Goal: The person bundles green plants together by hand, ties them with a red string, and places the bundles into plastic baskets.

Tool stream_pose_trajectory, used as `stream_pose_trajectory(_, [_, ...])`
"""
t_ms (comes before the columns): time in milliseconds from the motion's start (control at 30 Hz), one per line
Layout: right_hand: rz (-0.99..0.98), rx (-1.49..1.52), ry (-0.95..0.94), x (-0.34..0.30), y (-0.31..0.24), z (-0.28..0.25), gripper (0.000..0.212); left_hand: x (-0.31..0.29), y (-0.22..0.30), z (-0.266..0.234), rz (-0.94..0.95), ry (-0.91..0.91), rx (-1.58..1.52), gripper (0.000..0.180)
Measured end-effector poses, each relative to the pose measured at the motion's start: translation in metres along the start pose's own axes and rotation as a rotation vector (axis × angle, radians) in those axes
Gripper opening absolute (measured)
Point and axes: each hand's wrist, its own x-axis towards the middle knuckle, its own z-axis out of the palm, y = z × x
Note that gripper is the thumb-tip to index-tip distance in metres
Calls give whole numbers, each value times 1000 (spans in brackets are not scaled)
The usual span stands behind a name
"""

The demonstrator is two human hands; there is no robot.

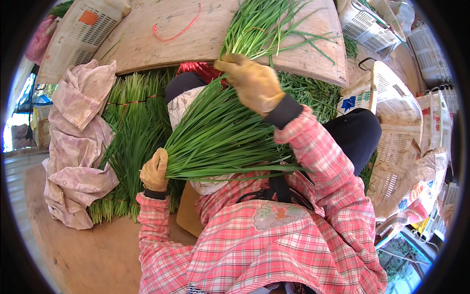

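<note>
My left hand, in a tan glove, is closed around one end of a bunch of garlic chives. The long green leaves fan out to the right across my lap. Above the bunch, near the front edge of the wooden board, is my gloved right hand. Motion blurs its fingers, so whether they pinch anything is unclear. Just beyond it, a loose pile of chives lies on the board. A red strand curls on the wood to the left of that pile.
Tied bundles of chives stand at my left beside a crumpled pale cloth. White plastic crates line the right side, and another crate leans at the upper left. Loose greens lie under the board.
</note>
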Motion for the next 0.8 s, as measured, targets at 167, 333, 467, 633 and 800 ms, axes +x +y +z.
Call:
stream_pose_trajectory(167, [138, -98, -326, 11, 1, 32, 22, -8, -4, 0, 6, -55, 21, 50])
stream_pose_trajectory(333, [540, 426, 192, 5, 28, -15, 21, -1, -1, 1, 1, -19, -3, 50])
stream_pose_trajectory(467, [431, 310, 47, -22, 44, -33, 23, -5, 0, 7, -7, 7, 13, 49])
stream_pose_trajectory(633, [48, -51, -254, -26, 12, -6, 19, -1, -1, 4, 7, 14, -6, 49])
stream_pose_trajectory(800, [537, 508, 117, -36, 18, 3, 16, 1, 0, -2, 3, -7, -7, 49])
